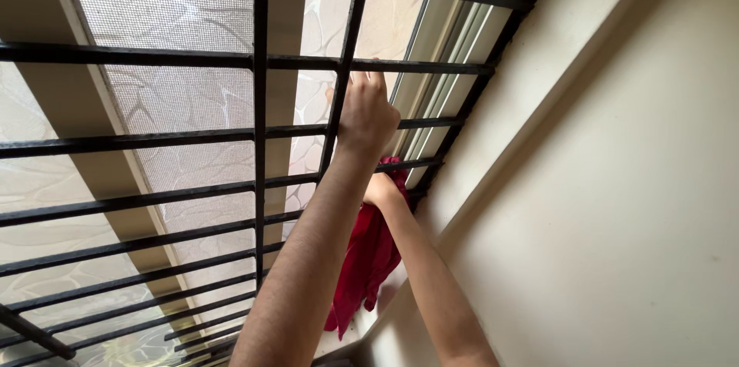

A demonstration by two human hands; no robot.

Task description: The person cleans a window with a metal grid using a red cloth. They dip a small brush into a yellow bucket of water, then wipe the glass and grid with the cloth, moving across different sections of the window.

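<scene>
A view looks upward along a window fitted with a black metal grille of flat horizontal and vertical bars; every place below is given relative to this grille. Behind it sit a fine mesh screen and patterned frosted glass. To its right runs a cream painted wall.

Two bare arms rise from the bottom of the view. The left hand is high on the grille, near its right side, with its grip closed around a vertical bar where a horizontal bar crosses it. The right hand is lower and just to the right, by the grille's right edge. Its grip is bunched on a dark red cloth, which hangs loosely down from the hand towards the pale sill at the grille's foot. The fingers are mostly hidden behind the cloth and the left forearm, so how tightly they hold cannot be told.

Risks, as a judgement: the trailing cloth could snag on a bar end or slip from the hand, because most of it hangs free. Both arms are stretched overhead, so a slip of the left grip could cost balance. Knuckles could scrape the narrow gaps, and pushing through them could strain the mesh.
</scene>
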